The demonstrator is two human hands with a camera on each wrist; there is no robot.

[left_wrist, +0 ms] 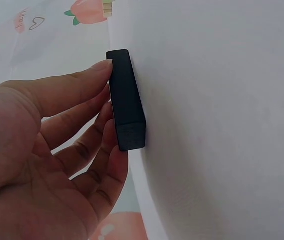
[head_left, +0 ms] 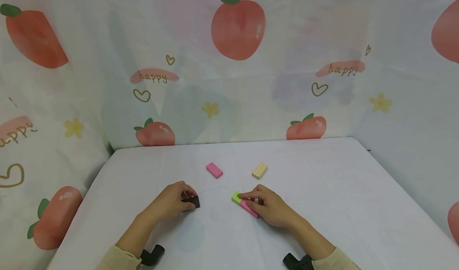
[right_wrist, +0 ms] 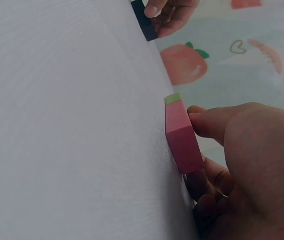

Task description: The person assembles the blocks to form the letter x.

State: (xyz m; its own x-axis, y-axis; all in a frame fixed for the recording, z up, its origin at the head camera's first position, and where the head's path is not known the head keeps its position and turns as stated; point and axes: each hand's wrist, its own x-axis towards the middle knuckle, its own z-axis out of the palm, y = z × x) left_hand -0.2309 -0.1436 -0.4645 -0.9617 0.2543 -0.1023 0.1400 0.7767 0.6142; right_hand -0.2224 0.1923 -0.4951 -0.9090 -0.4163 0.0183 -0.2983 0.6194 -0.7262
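My left hand (head_left: 171,202) holds a black rectangular block (left_wrist: 125,95) by its long side, between the thumb and the other fingers, close over the white table. Further right, my right hand (head_left: 272,207) grips a pink block (right_wrist: 184,135), thumb on its near side. A lime green block (head_left: 235,198) sits against the far-left end of that pink block, in line with it, and the index finger reaches onto the green. In the right wrist view the green end (right_wrist: 172,98) shows beyond the pink.
Behind the hands lie another pink block (head_left: 214,170) and, to its right, a pale yellow block (head_left: 259,170) with lengthwise lines. A white cloth covers the table (head_left: 344,206). Printed fabric (head_left: 236,102) hangs behind it and at the sides.
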